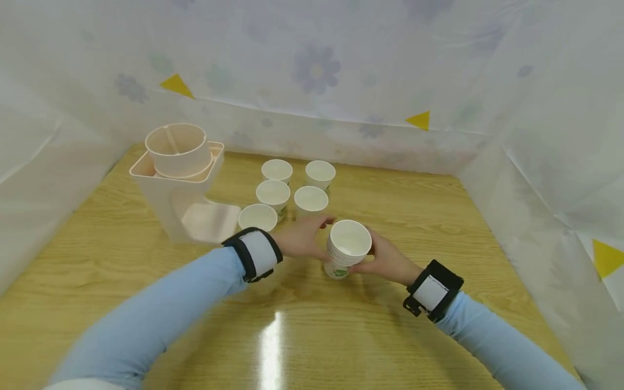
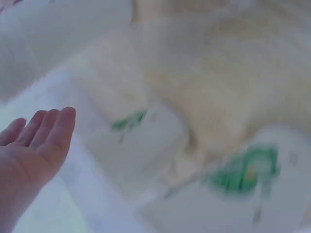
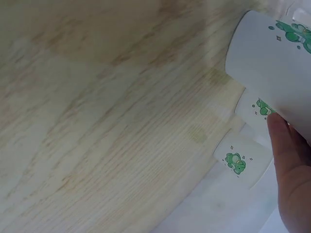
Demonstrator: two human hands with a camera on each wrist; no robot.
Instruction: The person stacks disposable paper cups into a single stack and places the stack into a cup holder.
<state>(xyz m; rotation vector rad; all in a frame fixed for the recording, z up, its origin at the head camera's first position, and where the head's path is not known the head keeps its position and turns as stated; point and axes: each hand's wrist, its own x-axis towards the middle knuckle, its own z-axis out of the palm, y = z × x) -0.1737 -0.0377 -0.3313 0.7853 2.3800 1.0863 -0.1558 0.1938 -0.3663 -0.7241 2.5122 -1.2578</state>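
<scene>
My right hand (image 1: 387, 260) grips a stack of nested white paper cups (image 1: 350, 241) from its right side, just over the wooden table. The stack leans slightly, with its open mouths up and a green print low on its side. In the right wrist view, thumb and fingers close round the printed wall of the stacked cups (image 3: 272, 58). My left hand (image 1: 303, 237) is just left of the stack; its fingers (image 2: 51, 131) are extended and hold nothing in the left wrist view. Several single paper cups (image 1: 311, 199) stand upright in two rows beyond the left hand.
A pale pink plastic container (image 1: 177, 203) with a round open cylinder (image 1: 176, 157) on top stands at the left, its low tray beside the nearest cup of the left row. White patterned sheeting (image 1: 317, 103) walls the wooden table (image 1: 414, 200) at the back and sides.
</scene>
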